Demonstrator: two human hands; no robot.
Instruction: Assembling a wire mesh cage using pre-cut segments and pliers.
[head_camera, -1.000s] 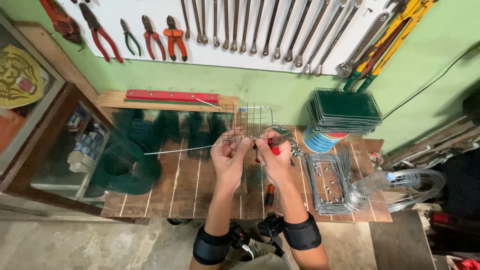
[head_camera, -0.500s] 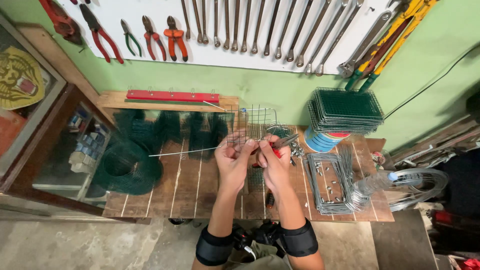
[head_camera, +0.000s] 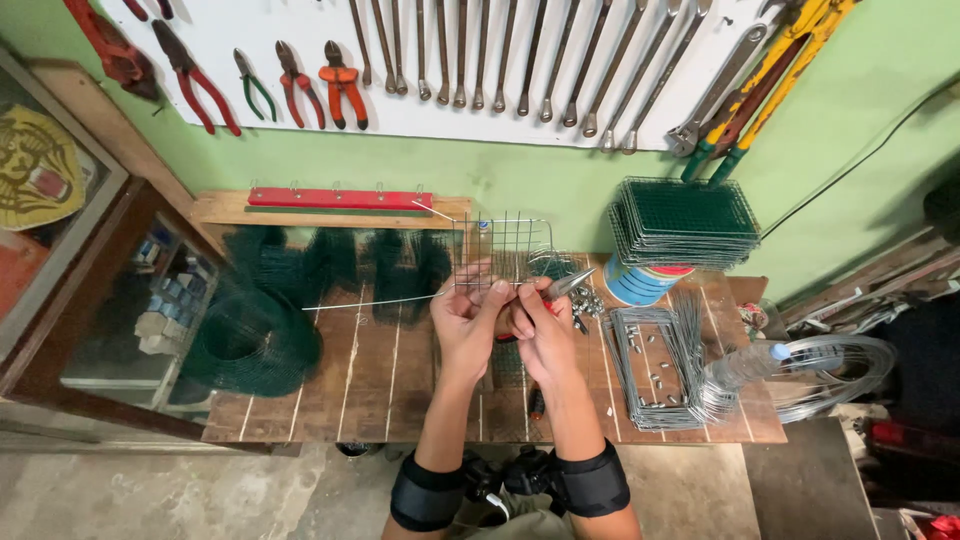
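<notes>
My left hand (head_camera: 468, 318) grips the lower edge of a small silver wire mesh panel (head_camera: 500, 248) held upright over the wooden bench (head_camera: 350, 390). A long straight wire (head_camera: 370, 301) sticks out to the left from the panel's bottom edge. My right hand (head_camera: 537, 328) is closed on red-handled pliers (head_camera: 560, 290), whose jaws point up and right beside the mesh. Both hands touch each other above the middle of the bench.
A green mesh roll (head_camera: 250, 345) lies at the left. Stacked green mesh panels (head_camera: 685, 220) rest on a can (head_camera: 640, 282) at the right, beside wire frames (head_camera: 650, 365), a plastic bottle (head_camera: 740, 365) and a wire coil (head_camera: 840, 375). Pliers and wrenches hang on the white wall board (head_camera: 450, 60).
Both hands have shifted slightly toward the middle with the mesh panel, and the long wire's free end now reaches less far left. The grips are unchanged.
</notes>
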